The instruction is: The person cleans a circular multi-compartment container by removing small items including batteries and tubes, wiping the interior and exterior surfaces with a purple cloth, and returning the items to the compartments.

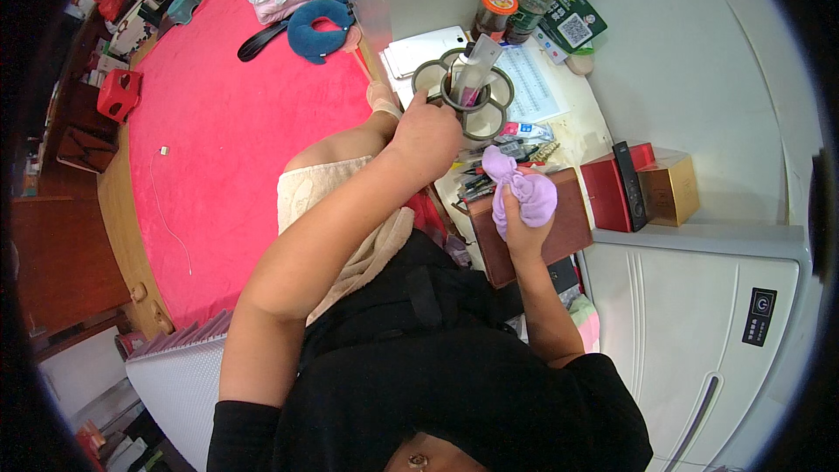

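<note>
My right hand [526, 229] grips a bunched lilac cloth [527, 195] above a brown leather-like case [567, 216]. My left hand [429, 134] is at the near left side of a round organizer [506, 88] with several petal-shaped compartments, its fingers on the rim. A clear plastic tube [482, 62] and other slim items stand in the organizer's central cup. Pens [475, 189] lie in a loose pile between the organizer and the case, with a white, pink and blue tube [526, 131] beside them. My left fingertips are partly hidden.
A jar with an orange lid [495, 12] and a plastic bottle [534, 0] stand at the desk's back. Red [600, 190] and gold boxes [670, 187] sit at right, a black remote [630, 187] against them. Left is a pink bedcover [216, 124] with a blue neck pillow [305, 29].
</note>
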A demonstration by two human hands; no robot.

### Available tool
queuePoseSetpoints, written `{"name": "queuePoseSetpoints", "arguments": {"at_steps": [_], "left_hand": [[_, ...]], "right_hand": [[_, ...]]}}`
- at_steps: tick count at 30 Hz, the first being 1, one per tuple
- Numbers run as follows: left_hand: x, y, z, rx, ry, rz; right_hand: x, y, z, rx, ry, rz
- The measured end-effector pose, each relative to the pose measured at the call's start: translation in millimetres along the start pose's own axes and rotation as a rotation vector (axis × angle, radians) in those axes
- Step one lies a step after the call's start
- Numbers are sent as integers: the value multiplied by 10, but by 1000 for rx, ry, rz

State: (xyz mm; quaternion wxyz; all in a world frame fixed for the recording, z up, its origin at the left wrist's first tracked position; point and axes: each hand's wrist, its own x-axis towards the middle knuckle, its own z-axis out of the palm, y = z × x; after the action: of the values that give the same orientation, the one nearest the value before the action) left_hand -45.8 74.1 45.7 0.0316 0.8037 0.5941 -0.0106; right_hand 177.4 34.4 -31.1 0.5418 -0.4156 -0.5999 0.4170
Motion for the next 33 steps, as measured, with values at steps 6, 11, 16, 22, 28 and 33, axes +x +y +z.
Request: {"name": "queuePoseSetpoints", "arguments": {"at_steps": [6, 11, 16, 22, 28, 33], "left_hand": [[23, 36, -134, 26, -145, -77], [41, 52, -67, 31, -161, -110], [-13, 58, -83, -47, -114, -100], [-10, 56, -118, -67, -127, -61], [51, 37, -75, -30, -162, -15], [87, 68, -95, -4, -203, -11]], "right_hand": [[-3, -7, 5, 21, 8, 10], [5, -31, 13, -12, -10, -4], [21, -62, 27, 7, 9, 15], [19, -44, 20, -25, -1, -4], [11, -26, 24, -13, 9, -6], [9, -18, 13, -42, -9, -24]]}}
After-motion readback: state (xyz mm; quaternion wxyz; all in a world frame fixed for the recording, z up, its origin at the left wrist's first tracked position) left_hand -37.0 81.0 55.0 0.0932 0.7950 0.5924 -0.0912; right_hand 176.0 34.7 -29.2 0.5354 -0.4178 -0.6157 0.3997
